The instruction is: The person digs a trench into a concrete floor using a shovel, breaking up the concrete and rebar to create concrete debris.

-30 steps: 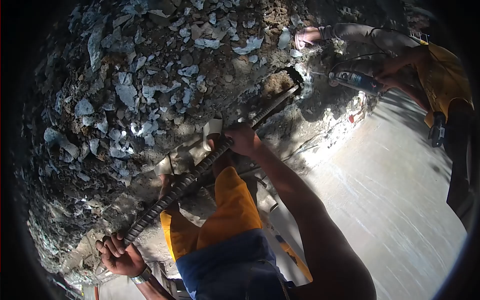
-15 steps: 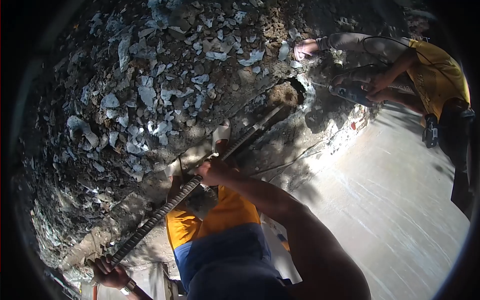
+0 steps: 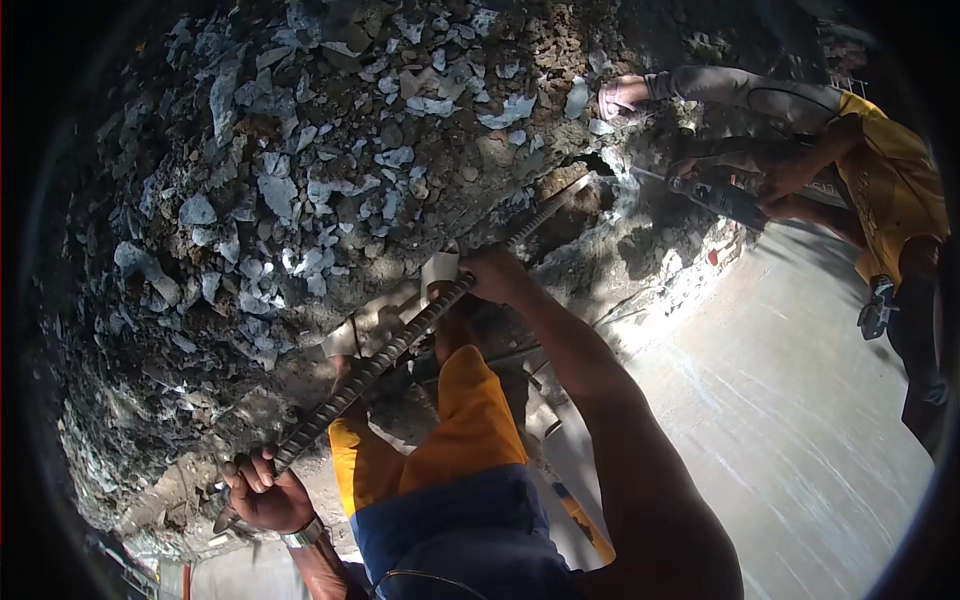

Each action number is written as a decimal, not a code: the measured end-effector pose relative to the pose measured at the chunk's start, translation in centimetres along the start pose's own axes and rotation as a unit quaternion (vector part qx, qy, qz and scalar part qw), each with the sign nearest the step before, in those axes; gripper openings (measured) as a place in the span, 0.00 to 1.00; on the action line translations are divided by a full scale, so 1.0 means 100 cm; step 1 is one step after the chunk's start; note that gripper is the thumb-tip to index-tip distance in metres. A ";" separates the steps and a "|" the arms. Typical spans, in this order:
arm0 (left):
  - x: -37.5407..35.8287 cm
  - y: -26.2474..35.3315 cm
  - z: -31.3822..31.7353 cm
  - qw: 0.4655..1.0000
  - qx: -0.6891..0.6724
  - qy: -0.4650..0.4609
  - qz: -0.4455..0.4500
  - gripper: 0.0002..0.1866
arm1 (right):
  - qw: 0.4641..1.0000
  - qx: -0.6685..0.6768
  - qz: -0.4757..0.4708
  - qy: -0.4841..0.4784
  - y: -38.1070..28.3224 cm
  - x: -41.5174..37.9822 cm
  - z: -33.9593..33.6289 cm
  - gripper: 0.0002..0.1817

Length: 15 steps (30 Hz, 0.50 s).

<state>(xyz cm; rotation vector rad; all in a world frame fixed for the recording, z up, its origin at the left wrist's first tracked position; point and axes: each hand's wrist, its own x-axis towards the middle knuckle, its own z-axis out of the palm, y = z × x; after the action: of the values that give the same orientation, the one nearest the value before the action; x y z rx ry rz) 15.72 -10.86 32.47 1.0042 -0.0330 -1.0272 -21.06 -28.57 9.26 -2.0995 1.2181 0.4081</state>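
Head cam: both hands on one ribbed steel bar (image 3: pixel 400 345). Left hand (image 3: pixel 265 490) is clenched round the near end, right hand (image 3: pixel 495 275) is wrapped round it further up. The tip sits in the hole (image 3: pixel 590 175) just past the right hand. Looks like mid-pry w/ rubble (image 3: pixel 300 180) everywhere; next shove prob needs firm downward leverage. Count: 1 bar, 1 hole, 1 co-worker (image 3: pixel 880 170) w/ 1 power tool (image 3: pixel 725 200) beyond the right hand.

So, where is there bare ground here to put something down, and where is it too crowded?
The smooth grey concrete floor is bare, bordered by the broken edge, the right arm and the co-worker in yellow. The grey rubble heap is crowded, and so is the hole where the long ribbed steel bar, gripped by left hand and right hand, meets the co-worker's power tool.
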 end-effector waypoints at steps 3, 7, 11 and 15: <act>0.004 0.009 0.015 0.999 0.019 -0.047 -0.020 0.12 | 0.992 0.077 -0.027 0.096 0.004 -0.018 0.005 0.11; -0.006 0.028 0.019 0.998 0.013 -0.058 -0.012 0.09 | 0.997 0.033 0.007 0.072 -0.021 -0.028 -0.011 0.11; -0.008 0.108 -0.004 0.997 0.052 -0.036 -0.046 0.06 | 0.993 0.088 -0.057 0.049 -0.080 -0.035 0.021 0.11; -0.032 0.164 -0.056 0.998 0.052 0.034 -0.002 0.10 | 0.987 0.127 -0.086 -0.053 -0.160 -0.055 0.032 0.10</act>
<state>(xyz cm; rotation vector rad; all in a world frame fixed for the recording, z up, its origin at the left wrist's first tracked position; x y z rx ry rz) 27.86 -2.55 42.11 1.1347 -0.0284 -1.0029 -10.03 -17.36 16.27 -1.9189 0.9649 0.2680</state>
